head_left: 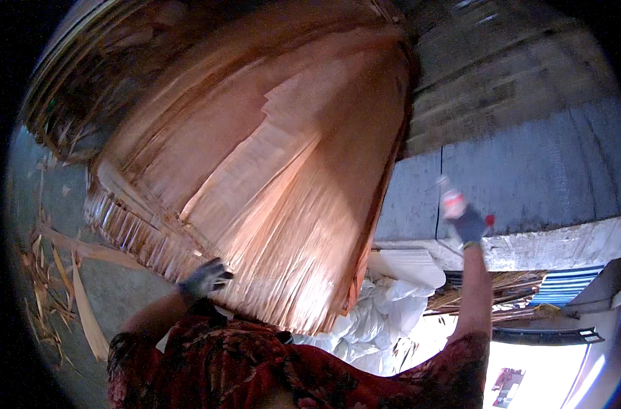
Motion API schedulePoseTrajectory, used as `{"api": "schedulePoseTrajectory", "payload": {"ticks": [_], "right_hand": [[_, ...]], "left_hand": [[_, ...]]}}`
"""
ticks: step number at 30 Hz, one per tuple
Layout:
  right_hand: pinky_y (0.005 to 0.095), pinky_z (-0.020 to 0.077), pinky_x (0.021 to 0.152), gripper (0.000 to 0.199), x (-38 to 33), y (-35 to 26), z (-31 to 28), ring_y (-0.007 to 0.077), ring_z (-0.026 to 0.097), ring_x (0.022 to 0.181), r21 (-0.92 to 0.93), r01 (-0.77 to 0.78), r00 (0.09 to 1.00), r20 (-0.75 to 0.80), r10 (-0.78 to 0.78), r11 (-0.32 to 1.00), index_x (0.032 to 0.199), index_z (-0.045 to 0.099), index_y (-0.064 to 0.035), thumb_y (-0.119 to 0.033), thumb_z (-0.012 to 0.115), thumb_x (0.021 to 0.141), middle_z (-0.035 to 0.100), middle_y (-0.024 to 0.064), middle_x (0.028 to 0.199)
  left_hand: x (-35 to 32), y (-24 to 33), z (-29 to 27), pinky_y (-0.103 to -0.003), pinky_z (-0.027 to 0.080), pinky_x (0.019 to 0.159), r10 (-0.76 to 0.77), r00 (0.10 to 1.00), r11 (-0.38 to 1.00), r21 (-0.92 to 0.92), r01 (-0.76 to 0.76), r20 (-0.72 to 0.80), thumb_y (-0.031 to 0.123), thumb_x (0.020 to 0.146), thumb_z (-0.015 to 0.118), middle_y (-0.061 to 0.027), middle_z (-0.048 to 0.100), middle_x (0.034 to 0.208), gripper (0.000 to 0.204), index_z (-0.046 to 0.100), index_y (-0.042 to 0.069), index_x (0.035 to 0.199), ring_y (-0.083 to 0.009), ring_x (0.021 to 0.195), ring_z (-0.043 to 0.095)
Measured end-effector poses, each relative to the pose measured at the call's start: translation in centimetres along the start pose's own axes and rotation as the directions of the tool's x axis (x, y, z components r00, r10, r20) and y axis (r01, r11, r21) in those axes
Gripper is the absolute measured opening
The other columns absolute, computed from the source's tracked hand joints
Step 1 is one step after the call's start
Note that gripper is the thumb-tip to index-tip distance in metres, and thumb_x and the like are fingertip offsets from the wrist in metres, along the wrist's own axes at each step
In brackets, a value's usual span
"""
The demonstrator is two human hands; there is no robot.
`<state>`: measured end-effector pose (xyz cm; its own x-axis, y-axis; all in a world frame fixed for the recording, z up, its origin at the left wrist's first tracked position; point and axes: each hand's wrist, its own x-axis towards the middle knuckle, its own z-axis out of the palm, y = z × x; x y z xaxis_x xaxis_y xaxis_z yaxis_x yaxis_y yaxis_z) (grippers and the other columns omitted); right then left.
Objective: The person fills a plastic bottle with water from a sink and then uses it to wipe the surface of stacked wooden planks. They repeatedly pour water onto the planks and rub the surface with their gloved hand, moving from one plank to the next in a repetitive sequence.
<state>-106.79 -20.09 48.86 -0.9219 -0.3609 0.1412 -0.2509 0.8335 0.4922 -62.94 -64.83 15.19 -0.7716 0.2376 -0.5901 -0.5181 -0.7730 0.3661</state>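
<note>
Holding the wide stack of thin veneer sheets (269, 177) with only the gloved left hand (204, 278), its grip pinching the frayed seven o'clock edge, risks splitting them, while the gloved right hand (466, 219) hangs free at three o'clock, grip unclear.

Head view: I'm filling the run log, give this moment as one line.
left hand: gloved, on veneer sheet stack | right hand: gloved, raised, apart from stack | scraps on floor
</note>
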Motion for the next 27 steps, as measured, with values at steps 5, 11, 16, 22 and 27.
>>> {"api": "schedulePoseTrajectory", "payload": {"ticks": [5,11,16,22,27], "right_hand": [[0.0447,0.0479,0.065,0.058,1.3,1.4,-7.8,0.0332,0.061,0.076,-0.131,-0.199,0.980,-0.048,0.194,0.971,0.094,0.057,-0.0083,-0.050,0.069,0.056,0.062,0.0157,0.084],[0.0434,0.0479,0.065,0.052,-13.5,-1.8,-3.3,0.0325,0.061,0.075,-0.154,-0.099,0.957,0.257,0.137,0.983,0.091,0.055,-0.0066,-0.044,0.069,0.058,0.062,0.0158,0.077],[0.0424,0.0465,0.060,0.052,-33.4,-7.5,1.9,0.0308,0.060,0.069,0.042,-0.187,0.766,0.632,0.119,0.981,0.087,0.054,-0.0089,-0.046,0.070,0.055,0.060,0.0138,0.073],[0.0442,0.0456,0.061,0.046,-37.2,-23.0,0.8,0.0337,0.060,0.071,0.570,-0.171,0.748,0.606,-0.271,0.804,0.089,0.054,-0.0092,-0.044,0.068,0.061,0.061,0.0148,0.076],[0.0432,0.0467,0.059,0.045,-22.8,-25.9,1.7,0.0342,0.060,0.072,0.793,-0.253,0.964,0.255,0.075,0.554,0.091,0.054,-0.0064,-0.044,0.065,0.068,0.061,0.0158,0.081]], "left_hand": [[-6.3,-1.4,-8.7,-0.042,0.043,0.075,0.053,0.974,0.995,-0.069,-0.070,-0.221,0.029,0.087,0.050,-0.0092,0.057,0.107,0.047,0.032,0.017,0.129,-0.0234,0.096,0.056],[-9.8,-0.7,-10.2,-0.042,0.042,0.077,0.034,0.912,0.996,-0.061,-0.065,-0.408,0.031,0.086,0.051,-0.0085,0.058,0.105,0.052,0.030,0.016,0.131,-0.0227,0.096,0.056],[-10.3,0.2,-10.5,-0.040,0.040,0.081,-0.090,0.884,0.994,0.012,0.108,-0.459,0.029,0.085,0.051,-0.0072,0.057,0.105,0.052,0.031,0.016,0.131,-0.0226,0.100,0.054],[-8.8,1.4,-13.2,-0.039,0.043,0.080,-0.014,0.982,0.402,0.900,-0.166,0.187,0.022,0.088,0.047,-0.0112,0.047,0.120,0.050,0.027,0.008,0.132,-0.0248,0.108,0.050],[-4.7,3.9,-5.6,-0.036,0.043,0.086,-0.209,0.958,0.805,0.523,0.282,-0.195,0.010,0.088,0.048,-0.0152,0.045,0.120,0.057,0.017,0.008,0.136,-0.0267,0.109,0.047]]}}
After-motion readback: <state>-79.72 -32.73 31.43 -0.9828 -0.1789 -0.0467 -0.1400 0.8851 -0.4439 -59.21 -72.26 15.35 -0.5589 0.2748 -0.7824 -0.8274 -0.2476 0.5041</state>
